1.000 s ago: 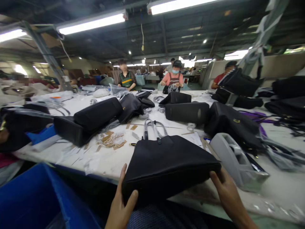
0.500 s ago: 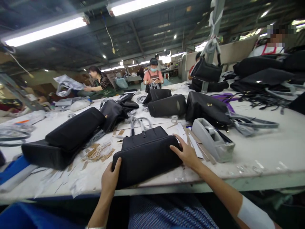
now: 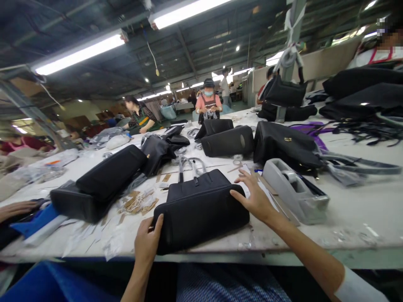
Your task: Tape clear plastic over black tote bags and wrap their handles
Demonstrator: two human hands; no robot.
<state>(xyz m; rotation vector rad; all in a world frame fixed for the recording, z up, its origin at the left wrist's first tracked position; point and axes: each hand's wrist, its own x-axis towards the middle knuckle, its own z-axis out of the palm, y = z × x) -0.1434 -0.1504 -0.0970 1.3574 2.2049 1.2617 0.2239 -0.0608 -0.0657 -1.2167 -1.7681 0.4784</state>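
A black handbag lies on its side at the table's front edge, its base toward me and its plastic-wrapped handles pointing away. My left hand grips the bag's left end, thumb on the base and fingers behind the edge. At the right end, my right hand has its fingers spread, the thumb by the bag's top right corner and the other fingers raised above it. A grey tape dispenser stands just right of that hand. Left of the bag is a heap of white strings and brown card pieces.
More black bags lie to the left, behind and to the right. Another person's hand rests at the far left, near a blue object. A post rises at the back right. People sit beyond the table.
The view has swung left, shifting things rightward. My right hand's fingers have lifted off the bag's corner. Another person's hand has appeared at the left edge.
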